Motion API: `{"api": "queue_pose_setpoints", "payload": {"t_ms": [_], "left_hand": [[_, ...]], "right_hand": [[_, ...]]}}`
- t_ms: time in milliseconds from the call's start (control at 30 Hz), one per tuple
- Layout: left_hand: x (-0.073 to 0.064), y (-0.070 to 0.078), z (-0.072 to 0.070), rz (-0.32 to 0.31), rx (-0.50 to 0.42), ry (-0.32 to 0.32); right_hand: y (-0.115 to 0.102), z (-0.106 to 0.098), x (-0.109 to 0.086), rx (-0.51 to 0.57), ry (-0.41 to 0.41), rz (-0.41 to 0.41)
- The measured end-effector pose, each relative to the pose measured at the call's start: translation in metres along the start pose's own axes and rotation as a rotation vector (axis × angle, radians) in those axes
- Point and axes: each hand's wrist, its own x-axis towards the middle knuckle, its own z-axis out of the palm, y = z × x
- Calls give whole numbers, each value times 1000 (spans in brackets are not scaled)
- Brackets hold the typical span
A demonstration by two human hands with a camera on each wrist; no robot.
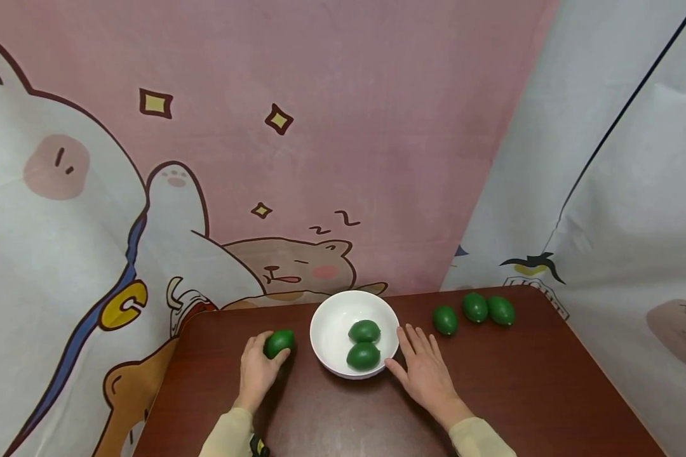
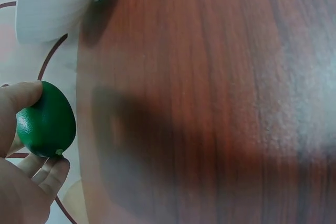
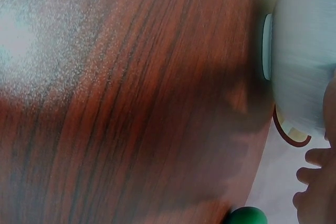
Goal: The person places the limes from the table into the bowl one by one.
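Note:
In the head view my left hand (image 1: 258, 371) holds a green lime (image 1: 280, 343) just left of a white bowl (image 1: 327, 343). The left wrist view shows this lime (image 2: 50, 121) pinched between thumb and fingers, raised off the tabletop. Inside the bowl lie two limes, one (image 1: 364, 331) behind the other (image 1: 363, 357). My right hand (image 1: 429, 377) is at the bowl's right side with its fingers extended, the thumb and index fingertip at the rim. From the right wrist view, the bowl's outer wall (image 3: 302, 51) is beside this hand (image 3: 320, 182); whether they touch is unclear.
To the right on the brown wooden table (image 1: 343, 419) are three more limes: one (image 1: 445, 320) nearer the bowl, and a pair (image 1: 475, 307) (image 1: 501, 310) side by side near the back edge. A cartoon-printed cloth (image 1: 377, 158) hangs behind the table.

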Motion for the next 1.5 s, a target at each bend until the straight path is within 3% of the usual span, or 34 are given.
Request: {"api": "queue_pose_setpoints", "payload": {"t_ms": [600, 1500], "left_hand": [[-1, 17, -7, 59, -51, 71], [1, 41, -10, 97, -116, 100]], "right_hand": [[1, 1, -2, 26, 2, 1], [1, 1, -2, 17, -3, 1]]}}
